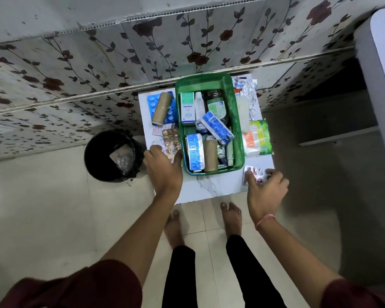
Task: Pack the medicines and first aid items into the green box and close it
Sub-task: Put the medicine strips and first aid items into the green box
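A: What are the hands doing?

B: The left hand point(163, 167) lies palm down on the small white marble-patterned table point(211, 187), fingers spread and loosely curled over a copper-coloured foil blister strip point(171, 138) just left of the green plastic box point(237, 127). Its fingertips touch the strip; I cannot tell whether it has a real grip

A: And the other one?

B: The right hand point(265, 187) is half open at the table's near right corner, thumb and fingers curved around a small silver blister pack with red pills point(253, 172), touching it on both sides

A: Where is the box?

B: In the middle of the table, open, no lid on it. Inside lie a white-and-green carton point(187, 107), a dark glass bottle with a green label point(217, 105), a blue-and-white packet point(217, 126) and a brown bandage roll point(210, 155)

A: Anything outside?

B: A blue tablet strip point(151, 103) under another brown roll point(161, 107) at the left, silver strips point(246, 87) and a green-and-orange plastic packet point(257, 138) at the right
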